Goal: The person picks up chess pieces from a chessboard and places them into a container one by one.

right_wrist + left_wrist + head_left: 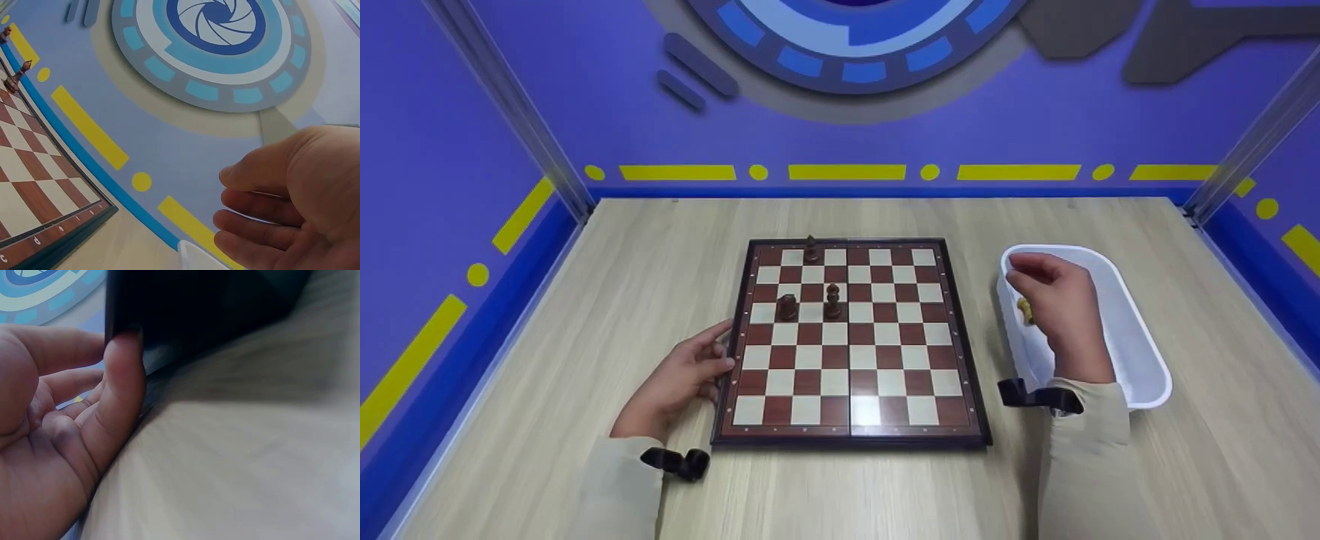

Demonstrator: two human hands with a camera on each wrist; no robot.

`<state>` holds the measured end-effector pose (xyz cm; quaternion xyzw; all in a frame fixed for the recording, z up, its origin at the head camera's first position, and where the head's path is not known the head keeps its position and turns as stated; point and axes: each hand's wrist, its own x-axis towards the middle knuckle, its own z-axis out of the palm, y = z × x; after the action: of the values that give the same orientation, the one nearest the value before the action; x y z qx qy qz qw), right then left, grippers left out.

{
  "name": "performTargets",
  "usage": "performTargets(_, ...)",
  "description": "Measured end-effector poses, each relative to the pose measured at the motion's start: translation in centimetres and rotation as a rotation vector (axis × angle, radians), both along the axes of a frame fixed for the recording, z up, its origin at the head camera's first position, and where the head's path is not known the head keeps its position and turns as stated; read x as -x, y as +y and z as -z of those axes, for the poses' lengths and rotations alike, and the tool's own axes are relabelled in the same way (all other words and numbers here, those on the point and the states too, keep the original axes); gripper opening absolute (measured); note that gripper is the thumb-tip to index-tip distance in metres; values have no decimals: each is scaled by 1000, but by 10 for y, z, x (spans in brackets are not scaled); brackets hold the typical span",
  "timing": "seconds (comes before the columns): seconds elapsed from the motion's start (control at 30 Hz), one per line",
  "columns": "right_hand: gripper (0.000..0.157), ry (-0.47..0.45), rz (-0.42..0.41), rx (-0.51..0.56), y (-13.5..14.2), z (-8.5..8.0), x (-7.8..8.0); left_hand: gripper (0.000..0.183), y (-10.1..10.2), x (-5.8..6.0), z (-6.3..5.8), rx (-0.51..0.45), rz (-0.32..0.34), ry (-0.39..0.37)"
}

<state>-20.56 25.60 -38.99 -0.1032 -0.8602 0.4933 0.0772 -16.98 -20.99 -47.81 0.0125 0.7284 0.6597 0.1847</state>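
Observation:
The left hand (682, 375) holds the left edge of a folding chessboard (817, 358); its thumb touches the rim and other fingers lie against the board's dark side (214, 309). Three dark chess pieces stand on the far left part: a bishop (811, 251) in the back row, a short stout piece (787, 307) and a taller piece (832, 302). Above the white tray (1136, 341), the right hand (1061, 307) hovers with loosely bent fingers. Between its thumb and fingertips nothing shows in the right wrist view. Partly behind that hand, a yellowish chess piece (1025, 310) lies in the tray.
A pale wood-grain table (660, 262) carries the board and, to its right, the tray. Blue patterned panels (885, 135) enclose the table at the back and both sides. Each wrist wears a black camera band (1039, 397).

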Motion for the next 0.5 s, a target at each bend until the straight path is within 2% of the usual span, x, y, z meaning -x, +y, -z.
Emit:
performTargets(0.27,33,74,-45,-55,-7,2,2,65,1,-2,0,-9,-16,-3)
performTargets(0.5,34,59,-62,-81,-15,3,2,66,0,-1,0,-21,2,9)
